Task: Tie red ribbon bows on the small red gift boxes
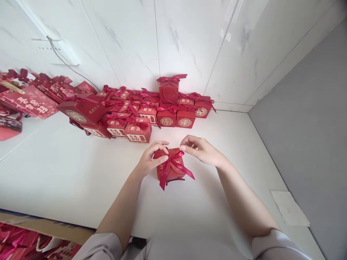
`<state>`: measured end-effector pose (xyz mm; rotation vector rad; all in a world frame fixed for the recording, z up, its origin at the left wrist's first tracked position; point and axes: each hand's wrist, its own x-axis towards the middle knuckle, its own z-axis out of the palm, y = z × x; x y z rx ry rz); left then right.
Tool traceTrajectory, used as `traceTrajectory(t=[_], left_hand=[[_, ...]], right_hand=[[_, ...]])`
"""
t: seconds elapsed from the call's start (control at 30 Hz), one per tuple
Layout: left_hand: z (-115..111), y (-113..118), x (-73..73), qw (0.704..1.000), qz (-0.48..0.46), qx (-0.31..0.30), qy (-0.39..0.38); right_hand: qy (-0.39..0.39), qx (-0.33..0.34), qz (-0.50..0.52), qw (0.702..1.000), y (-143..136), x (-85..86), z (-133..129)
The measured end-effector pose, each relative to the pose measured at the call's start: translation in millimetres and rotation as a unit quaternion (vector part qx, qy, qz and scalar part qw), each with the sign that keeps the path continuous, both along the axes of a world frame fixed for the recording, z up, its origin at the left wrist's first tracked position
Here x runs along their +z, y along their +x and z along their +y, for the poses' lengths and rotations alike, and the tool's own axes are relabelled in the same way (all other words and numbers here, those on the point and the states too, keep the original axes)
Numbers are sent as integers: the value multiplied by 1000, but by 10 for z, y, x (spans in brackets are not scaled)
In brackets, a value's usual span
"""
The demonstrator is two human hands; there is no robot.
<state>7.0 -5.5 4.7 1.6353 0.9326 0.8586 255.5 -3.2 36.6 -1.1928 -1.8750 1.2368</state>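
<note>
here, our left hand (153,156), grip narrow, is at the bow (170,161); our right hand (202,150), grip narrow too, is near. one box behind (138,133) says "歡喜".

The red gift box (176,171) sits on the white worktop (211,216), between the two hands, with pale lettering on its closed, folded top. A glossy crimson ribbon (173,162) is tied in a bow over that top, its two angled-cut tails spreading down over the near side, where a dark red cord (175,180) shows at the base.
</note>
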Motion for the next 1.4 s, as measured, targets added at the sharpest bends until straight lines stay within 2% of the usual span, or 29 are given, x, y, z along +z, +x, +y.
traceTrajectory(t=[0.1, 0.23, 0.4, 0.63, 0.9, 1.1, 1.27, 1.4], left_hand=[[-19, 12, 36, 999, 35, 1, 26], [-36, 17, 55, 996, 73, 16, 51], [-48, 54, 51, 994, 96, 7, 47], [-32, 64, 30, 994, 102, -1, 46], [-27, 58, 19, 994, 103, 0, 35], [-28, 66, 25, 994, 100, -2, 36], [-21, 54, 20, 996, 86, -14, 31], [-4, 52, 8, 997, 72, -25, 32]], right_hand=[[2, 30, -40, 999, 3, 9, -25], [-12, 38, -14, 999, -64, -27, -27], [-24, 13, 12, 1000, -148, -70, -15], [7, -45, 3, 999, -208, -173, 14], [22, -61, -17, 998, -222, -248, 35], [27, -50, -28, 998, -167, -161, 28], [39, -30, 18, 999, -87, -37, 7], [36, 18, 33, 999, -62, 27, -8]])
